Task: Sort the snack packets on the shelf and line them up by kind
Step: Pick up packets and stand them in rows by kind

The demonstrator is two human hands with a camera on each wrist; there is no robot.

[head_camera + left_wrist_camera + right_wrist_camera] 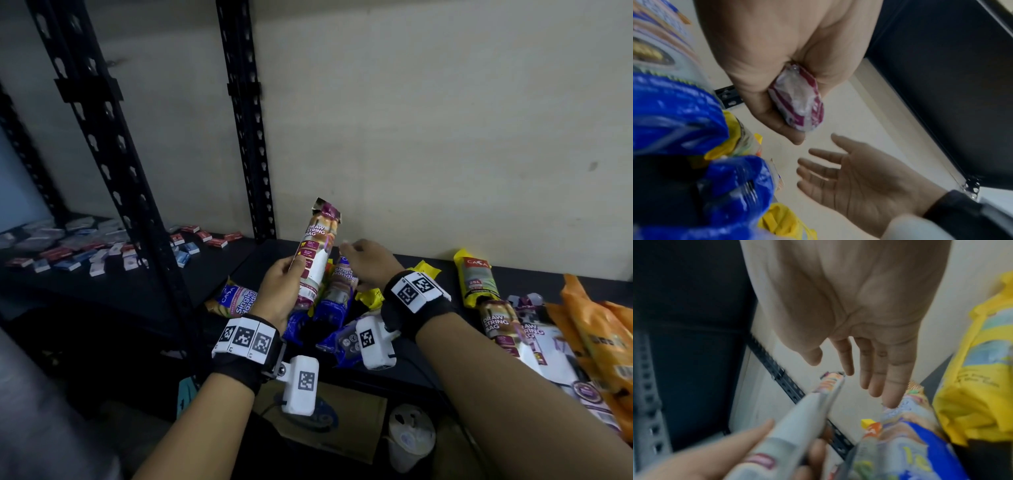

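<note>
My left hand (pixel 286 284) grips a white and maroon "Draw String Bag" packet (pixel 317 253) by its lower half and holds it upright above the dark shelf (pixel 534 279). The left wrist view shows the fingers curled round the packet's bottom end (pixel 799 100). My right hand (pixel 366 260) hovers just right of it with straight fingers and holds nothing; its fingertips (pixel 892 395) are near a blue "Single Handle" packet (pixel 910 443). Below both hands lies a heap of blue packets (pixel 334 308) mixed with yellow ones (pixel 371 296).
At the right of the shelf lie a yellow packet (pixel 474 277), more draw string packets (pixel 496 322) and orange packets (pixel 596 335). Small boxes (pixel 102 246) cover the left shelf. Black slotted posts (pixel 246 120) stand behind and left. A cardboard box (pixel 342 418) sits below.
</note>
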